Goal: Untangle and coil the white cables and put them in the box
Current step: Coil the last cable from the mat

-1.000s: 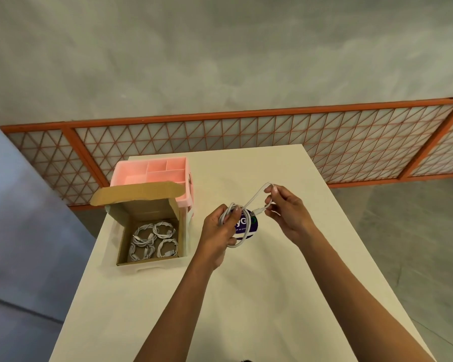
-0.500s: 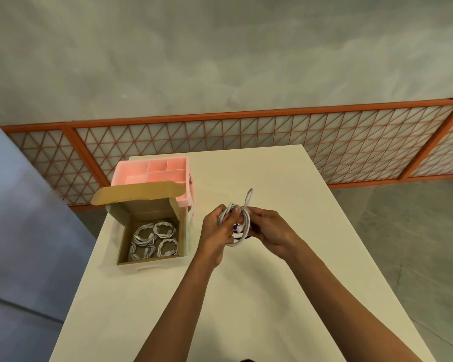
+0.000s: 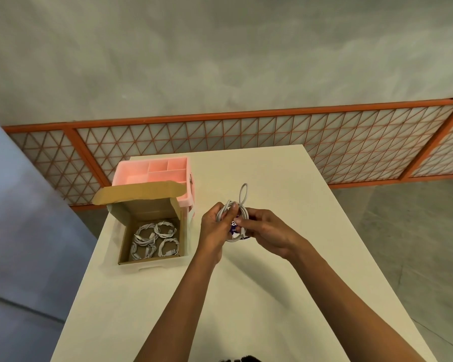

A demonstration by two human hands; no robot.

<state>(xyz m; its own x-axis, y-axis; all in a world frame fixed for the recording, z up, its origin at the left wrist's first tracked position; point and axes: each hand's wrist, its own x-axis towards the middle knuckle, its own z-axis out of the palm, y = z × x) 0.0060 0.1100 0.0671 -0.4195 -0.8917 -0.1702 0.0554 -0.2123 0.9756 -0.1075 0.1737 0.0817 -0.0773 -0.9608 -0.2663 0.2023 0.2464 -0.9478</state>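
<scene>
Above the middle of the white table (image 3: 285,296), both hands hold one white cable (image 3: 242,195) wound into a small coil. My left hand (image 3: 216,226) pinches the coil's left side between thumb and fingers. My right hand (image 3: 266,229) grips its right side, and a narrow loop of cable sticks up above the fingers. A small purple and white round thing (image 3: 234,229) shows through the coil; whether it lies on the table I cannot tell. At the left stands an open cardboard box (image 3: 152,207) with several coiled white cables (image 3: 154,240) on its floor.
A pink plastic organiser (image 3: 152,171) with compartments stands right behind the box, touching its raised flap. The table's left edge runs just beside the box. An orange lattice fence (image 3: 351,142) runs along the floor beyond the far edge.
My right hand has come in from the right to the coil, bringing the loose end with it. The long loop it held out has shrunk to a narrow upright loop.
</scene>
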